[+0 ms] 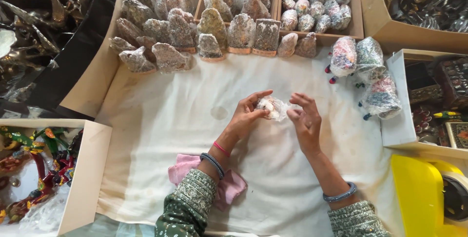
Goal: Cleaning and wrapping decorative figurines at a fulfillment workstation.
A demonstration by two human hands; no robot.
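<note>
Two hands over the white cloth point(195, 134) — left hand point(246, 115) pinching a plastic-wrapped figurine point(271, 107), right hand point(305, 122) fingers curled apart beside it — figurine's axis unclear.

Two hands at work, left hand point(246, 112) and right hand point(304, 120), sharing one small plastic-wrapped figurine point(272, 108). Three bigger wrapped colourful figurines point(368, 71) sit near the white cloth's point(170, 120) right edge, plus one pink rag point(226, 186) at the near edge and two grey bangles point(213, 165).
</note>
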